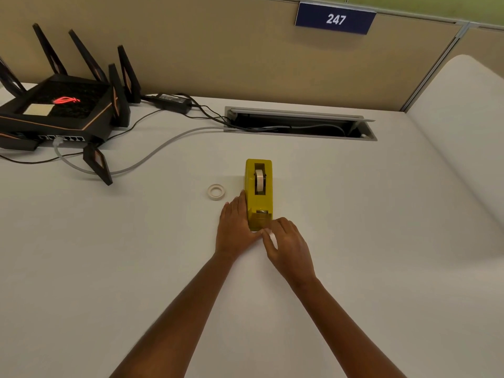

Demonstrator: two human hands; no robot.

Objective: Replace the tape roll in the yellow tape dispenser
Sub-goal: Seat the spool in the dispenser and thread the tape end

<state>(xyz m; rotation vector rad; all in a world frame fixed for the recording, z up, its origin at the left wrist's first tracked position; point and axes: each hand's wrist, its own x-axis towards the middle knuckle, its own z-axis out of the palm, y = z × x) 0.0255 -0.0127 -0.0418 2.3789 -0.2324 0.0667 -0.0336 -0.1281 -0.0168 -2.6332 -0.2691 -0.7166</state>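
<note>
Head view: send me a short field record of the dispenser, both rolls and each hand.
dispenser: yellow tape dispenser upright on the white desk, cutter end toward the person
loaded roll: white roll seated in its slot
loose roll: lying flat on the desk, left of the dispenser, untouched
left hand: flat against the dispenser's left side
right hand: fingers curled at the cutter end over a whitish bit; whether it pinches tape is unclear
</note>
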